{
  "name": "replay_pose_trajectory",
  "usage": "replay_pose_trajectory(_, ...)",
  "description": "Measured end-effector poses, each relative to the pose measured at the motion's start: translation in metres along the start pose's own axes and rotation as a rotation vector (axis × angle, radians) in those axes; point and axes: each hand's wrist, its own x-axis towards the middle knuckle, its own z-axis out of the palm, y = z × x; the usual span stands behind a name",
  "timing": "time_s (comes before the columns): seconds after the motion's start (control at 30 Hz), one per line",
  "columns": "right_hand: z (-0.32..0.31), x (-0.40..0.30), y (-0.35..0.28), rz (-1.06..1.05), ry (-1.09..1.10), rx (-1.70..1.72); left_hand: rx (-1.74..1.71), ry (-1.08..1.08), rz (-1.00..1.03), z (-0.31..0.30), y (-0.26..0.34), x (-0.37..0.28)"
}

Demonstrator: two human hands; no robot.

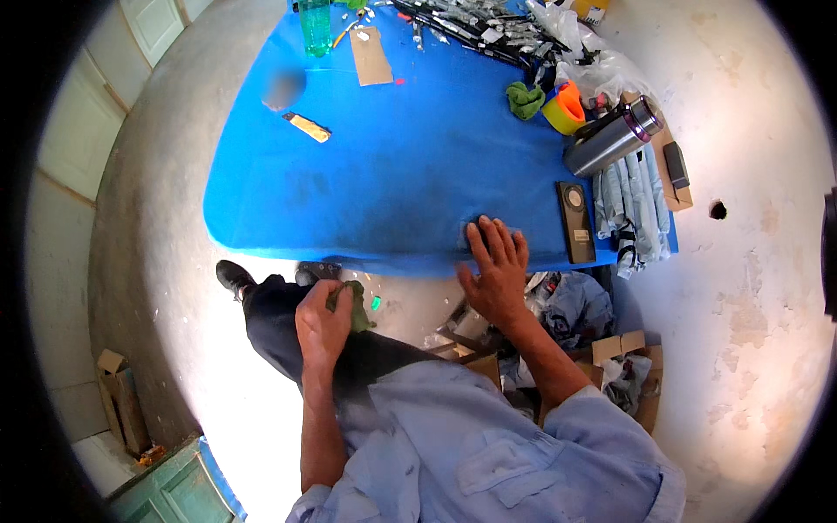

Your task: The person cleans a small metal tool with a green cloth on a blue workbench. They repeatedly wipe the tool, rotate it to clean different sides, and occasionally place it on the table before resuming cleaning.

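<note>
My left hand point(323, 321) is closed around a crumpled green cloth point(359, 310), held over my leg in front of the table's edge. My right hand point(495, 274) rests with spread fingers on the near edge of the blue-covered table point(392, 163). Something flat and clear seems to lie under its fingertips; what it is cannot be told. A dark smartphone point(575, 222) lies to the right of that hand. Farther off on the left lies a utility knife point(307, 127) with a yellowish handle. A second green cloth point(525, 100) sits beside an orange and yellow tape roll point(563, 108).
A steel thermos point(613, 138) lies tilted at the right, above grey plastic packets point(631, 202). Black rods and clear wrappers point(484, 33) are heaped at the back. A green bottle point(316, 29) and a cardboard piece point(371, 56) stand and lie back left. Boxes point(647, 392) are below right.
</note>
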Motion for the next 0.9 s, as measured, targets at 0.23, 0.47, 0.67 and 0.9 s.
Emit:
replay_pose_trajectory(0.23,0.002,-0.011,0.001,-0.037,-0.049,-0.023,-0.019,-0.017,-0.068,0.001,-0.003,0.002)
replay_pose_trajectory(0.47,-0.011,-0.004,-0.003,0.032,0.028,-0.062,-0.008,-0.008,-0.049,-0.001,0.002,-0.005)
replay_pose_trajectory(0.67,0.01,-0.009,-0.014,-0.038,-0.086,-0.052,-0.015,-0.024,-0.034,0.004,0.002,0.001)
replay_pose_trajectory(0.9,0.006,-0.005,-0.017,-0.042,-0.101,-0.038,-0.015,-0.044,-0.073,0.001,0.002,0.007)
